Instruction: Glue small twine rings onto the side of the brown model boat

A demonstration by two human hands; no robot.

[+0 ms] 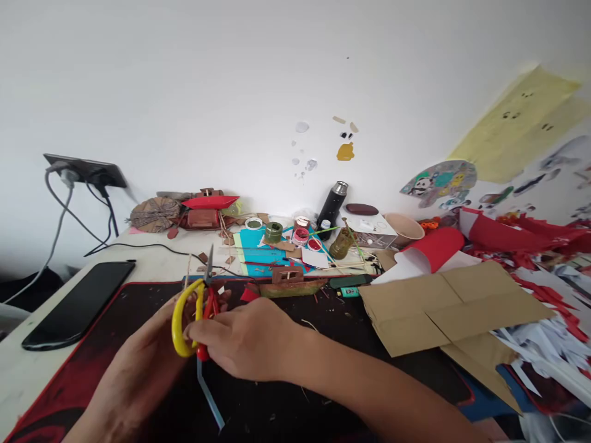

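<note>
My right hand point(252, 338) is closed on a pair of scissors point(184, 326) with yellow and red handles. Their metal blades point up and away from me, and the yellow loop faces left. Close behind the scissors is my left hand point(161, 326), its fingers curled and partly hidden by them. A thin pale stick point(188, 271) rises from the left hand's fingers. Below the hands a narrow blue-grey strip point(210, 397) slants down over the dark mat point(258, 400); I cannot tell whether either hand holds it.
A black phone point(78, 304) lies at the left. Beyond the hands are a brown-and-green model piece point(290, 284), paint jars point(273, 232) and a black flask point(333, 203). Cardboard point(462, 301), red paper point(431, 249) and paper scraps point(549, 351) cover the right side.
</note>
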